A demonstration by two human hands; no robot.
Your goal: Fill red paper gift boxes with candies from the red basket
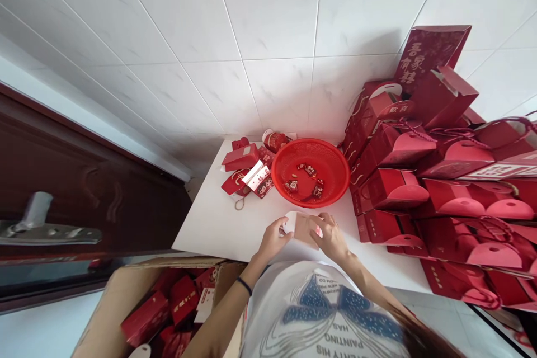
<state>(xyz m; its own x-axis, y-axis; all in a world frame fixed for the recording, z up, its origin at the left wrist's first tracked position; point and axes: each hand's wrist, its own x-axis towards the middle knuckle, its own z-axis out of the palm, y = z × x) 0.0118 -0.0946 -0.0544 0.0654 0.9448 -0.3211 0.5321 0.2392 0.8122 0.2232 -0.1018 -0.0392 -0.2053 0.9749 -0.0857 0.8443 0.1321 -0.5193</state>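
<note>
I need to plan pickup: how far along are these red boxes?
Seemingly done: shaped red boxes piled at right. In hand: left hand and right hand hold one unfinished box above the table. Left: flat red boxes in the cardboard carton, small packets in the red basket.

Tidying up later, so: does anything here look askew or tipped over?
The red gift boxes on the right are heaped and lean at odd angles. Left of the red basket, small boxes lie tumbled. The left hand and right hand hold a pale box; nothing looks spilled.
</note>
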